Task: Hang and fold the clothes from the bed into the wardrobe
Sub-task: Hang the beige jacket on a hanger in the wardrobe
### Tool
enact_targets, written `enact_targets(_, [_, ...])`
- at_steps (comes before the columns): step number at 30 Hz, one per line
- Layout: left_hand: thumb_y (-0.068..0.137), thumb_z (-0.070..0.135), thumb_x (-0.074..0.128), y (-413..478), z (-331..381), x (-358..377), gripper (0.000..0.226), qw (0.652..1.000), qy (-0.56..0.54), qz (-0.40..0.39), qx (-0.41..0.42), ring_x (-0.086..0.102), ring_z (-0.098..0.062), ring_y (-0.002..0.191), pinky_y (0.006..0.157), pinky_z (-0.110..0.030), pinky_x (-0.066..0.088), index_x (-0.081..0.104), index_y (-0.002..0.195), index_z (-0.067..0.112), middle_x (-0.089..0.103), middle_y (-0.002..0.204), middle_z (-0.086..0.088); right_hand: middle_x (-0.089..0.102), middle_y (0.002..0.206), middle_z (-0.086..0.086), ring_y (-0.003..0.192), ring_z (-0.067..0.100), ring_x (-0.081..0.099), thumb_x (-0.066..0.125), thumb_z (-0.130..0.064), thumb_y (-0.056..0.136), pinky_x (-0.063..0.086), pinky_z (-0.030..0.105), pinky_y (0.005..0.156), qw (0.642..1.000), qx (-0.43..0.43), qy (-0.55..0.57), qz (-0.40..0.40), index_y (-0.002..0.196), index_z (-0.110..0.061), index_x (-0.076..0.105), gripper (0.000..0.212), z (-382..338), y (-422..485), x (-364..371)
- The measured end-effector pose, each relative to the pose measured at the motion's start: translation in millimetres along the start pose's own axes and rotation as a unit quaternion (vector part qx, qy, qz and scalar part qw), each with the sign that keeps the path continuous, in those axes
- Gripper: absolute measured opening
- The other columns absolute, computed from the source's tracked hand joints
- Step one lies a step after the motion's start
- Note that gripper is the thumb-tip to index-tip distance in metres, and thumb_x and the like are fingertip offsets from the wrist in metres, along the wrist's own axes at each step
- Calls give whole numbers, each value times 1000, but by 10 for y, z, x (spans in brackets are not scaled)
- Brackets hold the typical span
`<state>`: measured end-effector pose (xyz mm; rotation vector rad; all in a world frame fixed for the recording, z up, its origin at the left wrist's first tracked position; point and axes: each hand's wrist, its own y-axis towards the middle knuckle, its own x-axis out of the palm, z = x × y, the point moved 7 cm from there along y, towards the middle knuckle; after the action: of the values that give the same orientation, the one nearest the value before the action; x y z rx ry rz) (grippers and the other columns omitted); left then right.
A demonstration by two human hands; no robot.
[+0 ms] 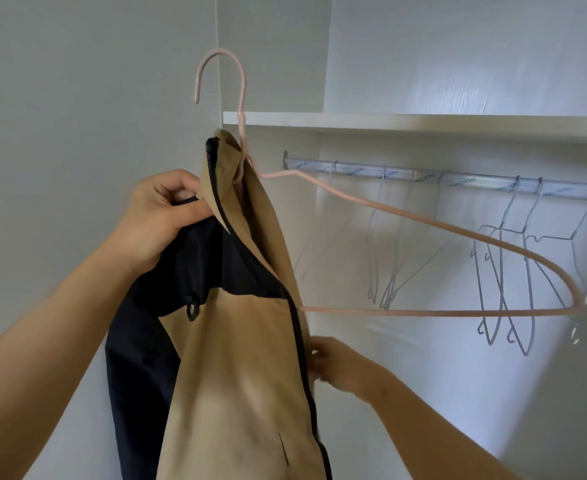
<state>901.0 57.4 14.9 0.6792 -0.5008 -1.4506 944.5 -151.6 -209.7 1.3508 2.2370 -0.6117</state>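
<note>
Jacket (243,358), tan and black, left hand (160,216) pinching collar, right hand (333,362) gripping edge

Only legible print is on the rail (399,174) of the wardrobe (423,121): small dark caps, repeated at intervals along the bar. Clearest approx. mid-rail: "ANG HONG", w/ the letters before it too blurred to tell. Further right, by the hooks of the grey hangers (503,271), "HONG" reads again. Repeats toward the left end are smeared, can't be read.
</note>
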Motion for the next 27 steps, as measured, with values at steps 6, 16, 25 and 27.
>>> enact_targets(6, [67,14,62,-6,46,0,47,999,26,-29,15,66,-8,75,80,-26,54,55,101,-18,70,71,10,41,68,7,61,12,39,38,-3,98,33,17,54,976,-35,27,215,71,-10,45,29,-26,-247,-766])
enact_targets(16, [73,28,74,-35,30,321,28,962,184,-187,82,52,-7,57,61,-16,44,56,66,7,59,61,1,58,76,-9,73,8,54,42,-28,99,36,9,61,951,-66,-167,252,84,-26,55,20,-83,-736,-1543])
enact_targets(25, [81,7,69,-314,-354,1002,3,830,483,-224,165,62,-28,64,56,-40,52,67,82,5,63,72,-11,58,85,1,75,6,50,35,-28,101,36,13,64,950,18,-149,274,88,-14,58,30,-4,-1115,-1949])
enact_targets(27, [71,-1,75,-351,-292,1144,10,824,506,-175,182,56,-30,46,40,-33,46,67,75,2,56,58,-13,58,89,7,77,13,52,34,-27,101,41,21,66,946,49,-75,312,88,-12,58,32,35,-1173,-1967])
